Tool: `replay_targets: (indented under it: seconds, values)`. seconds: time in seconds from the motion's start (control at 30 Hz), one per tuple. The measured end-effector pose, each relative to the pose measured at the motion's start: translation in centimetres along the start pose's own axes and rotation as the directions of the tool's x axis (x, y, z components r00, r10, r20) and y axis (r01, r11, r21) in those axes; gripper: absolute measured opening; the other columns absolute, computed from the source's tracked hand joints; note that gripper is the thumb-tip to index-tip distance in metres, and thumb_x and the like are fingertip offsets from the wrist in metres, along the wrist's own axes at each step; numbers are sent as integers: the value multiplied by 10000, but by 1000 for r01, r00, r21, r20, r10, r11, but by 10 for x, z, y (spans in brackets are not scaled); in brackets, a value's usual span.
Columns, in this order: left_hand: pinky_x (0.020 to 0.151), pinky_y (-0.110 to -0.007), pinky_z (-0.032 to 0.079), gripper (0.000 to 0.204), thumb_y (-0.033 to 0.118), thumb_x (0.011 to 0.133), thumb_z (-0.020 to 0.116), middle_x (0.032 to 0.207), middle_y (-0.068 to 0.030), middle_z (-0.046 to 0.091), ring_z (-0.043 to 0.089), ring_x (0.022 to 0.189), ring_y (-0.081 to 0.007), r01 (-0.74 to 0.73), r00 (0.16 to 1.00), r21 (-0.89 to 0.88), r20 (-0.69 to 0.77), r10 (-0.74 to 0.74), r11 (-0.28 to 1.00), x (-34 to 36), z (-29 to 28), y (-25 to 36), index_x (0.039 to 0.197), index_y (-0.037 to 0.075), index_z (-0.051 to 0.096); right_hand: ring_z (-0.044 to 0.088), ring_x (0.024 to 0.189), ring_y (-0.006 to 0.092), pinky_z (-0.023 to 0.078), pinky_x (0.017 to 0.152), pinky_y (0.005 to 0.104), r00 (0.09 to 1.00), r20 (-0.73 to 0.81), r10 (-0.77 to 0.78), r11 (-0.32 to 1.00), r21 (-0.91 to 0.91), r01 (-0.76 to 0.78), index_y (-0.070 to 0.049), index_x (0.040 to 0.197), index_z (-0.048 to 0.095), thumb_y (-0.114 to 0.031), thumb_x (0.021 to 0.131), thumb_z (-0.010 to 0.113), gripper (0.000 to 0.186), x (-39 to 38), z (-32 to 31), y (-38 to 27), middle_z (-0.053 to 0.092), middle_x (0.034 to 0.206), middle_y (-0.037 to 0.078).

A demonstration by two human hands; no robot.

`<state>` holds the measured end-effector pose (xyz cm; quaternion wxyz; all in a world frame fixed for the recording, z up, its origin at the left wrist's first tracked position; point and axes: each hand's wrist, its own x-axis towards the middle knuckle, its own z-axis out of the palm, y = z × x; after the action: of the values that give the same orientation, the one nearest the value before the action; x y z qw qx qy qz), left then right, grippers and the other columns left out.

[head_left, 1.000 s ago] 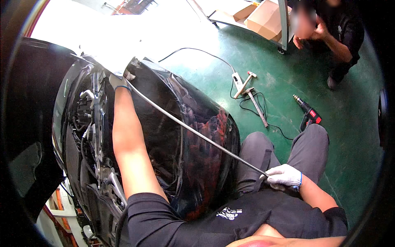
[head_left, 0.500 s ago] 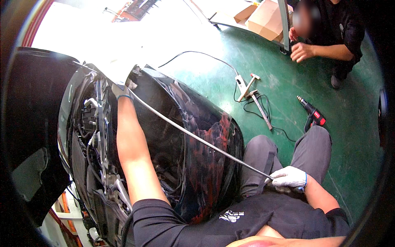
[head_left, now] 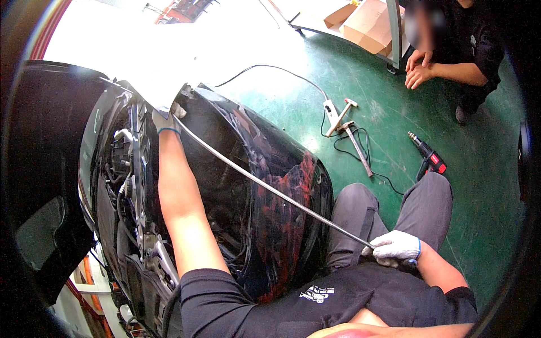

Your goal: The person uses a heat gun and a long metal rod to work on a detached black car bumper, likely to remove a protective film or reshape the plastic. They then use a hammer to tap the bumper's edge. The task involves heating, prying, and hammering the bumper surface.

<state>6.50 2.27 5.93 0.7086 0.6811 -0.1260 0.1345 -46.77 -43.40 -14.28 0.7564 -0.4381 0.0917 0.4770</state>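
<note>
A long metal rod runs diagonally across the dark car body. My right hand, in a white knit glove, is closed round its lower end above my lap. My left hand, gloved too, reaches to the rod's upper end under the edge of a bright panel; its curled fingers are partly hidden, so what they grip is unclear. Beside the rod, the scuffed fender shows reddish streaks. The exposed inner parts of the car lie left of my arm.
A dark raised panel stands left. On the green floor lie two hammers, a white power strip with cables and a heat gun. A wheeled cart holds cardboard boxes. A co-worker crouches at upper right.
The co-worker's hands have come down from near the face and are now together beside the cart. The view has shifted slightly; my hands and the rod keep nearly the same position.
</note>
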Motion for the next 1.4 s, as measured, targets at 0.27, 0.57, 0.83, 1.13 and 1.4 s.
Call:
replay_targets:
  seconds: [0.27,0.57,0.83,1.13,1.4]
  values:
    - [461,-391,306,351,266,1042,560,556,-53,369,370,420,-206,-29,999,165,-19,33,986,1,0,-7,779,45,488,572,676,64,455,584,238,977,-195,-82,996,-47,74,-61,1189,746,-189,944,747,276,7,22,18,673,804,-8]
    - [393,-386,369,304,184,992,593,525,-54,393,421,377,-202,-100,991,187,-67,114,977,-2,2,-8,735,41,515,606,745,61,492,673,233,952,-222,-212,972,-145,182,-46,1173,753,-194,925,768,289,17,21,35,729,895,3]
    - [403,-394,348,268,197,982,611,535,-57,394,402,383,-212,-29,992,130,-118,45,991,3,4,1,780,36,537,538,591,100,414,495,258,999,-47,2,999,33,0,-32,1199,735,-198,955,712,296,1,2,-1,631,742,30]
    - [391,-386,325,264,193,963,625,521,-45,371,371,361,-207,0,997,65,-71,4,998,4,5,-3,762,46,540,507,577,82,399,495,242,997,-80,-5,999,45,9,-24,1213,719,-230,957,705,329,-4,17,3,592,714,19]
    - [424,-377,277,305,206,1005,589,538,-50,356,345,376,-199,30,999,52,-44,-27,998,1,7,4,762,53,488,479,549,85,373,479,249,999,-47,-1,999,35,2,-16,1206,719,-237,964,684,330,-5,11,-2,571,689,16]
